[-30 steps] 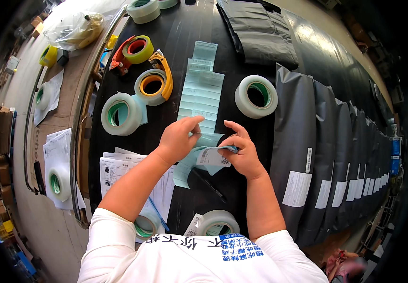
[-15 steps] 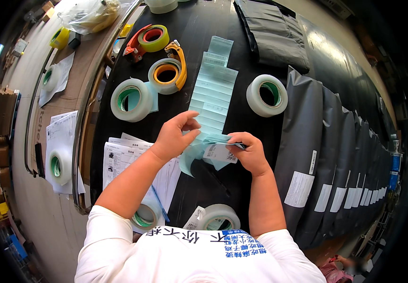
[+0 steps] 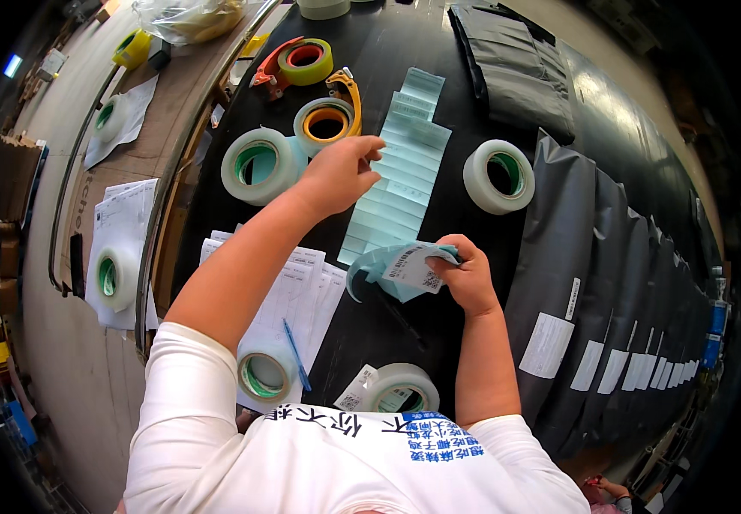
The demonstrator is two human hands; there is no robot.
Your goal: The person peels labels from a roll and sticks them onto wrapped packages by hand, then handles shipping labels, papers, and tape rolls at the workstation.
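Note:
Between the fingers and thumb of my right hand [image 3: 470, 276] is a bunch of pale blue-green paper strips [image 3: 379, 261]. A white label [image 3: 415, 267] with a barcode and a square code shows on top of them. My left hand [image 3: 341, 176] is raised up and left, fingers and thumb apart, with nothing visible in it. It is beside a row of overlapping pale blue-green paper strips [image 3: 398, 171] laid up the black table. Just past its wrist stands a yellow-orange tape dispenser [image 3: 356, 103] with a clear roll.
Clear tape rolls with green cores stand left [image 3: 233, 163] and right [image 3: 476, 178]. Printed sheets [image 3: 293, 291] lie near my left arm, with a blue pen [image 3: 296, 347]. Grey labelled packages [image 3: 546, 248] line the right side. A red tape dispenser [image 3: 272, 70] stands far left.
My left hand has moved up and away from the bunch of paper strips. My right hand keeps hold of the strips, and the label on them now shows more fully.

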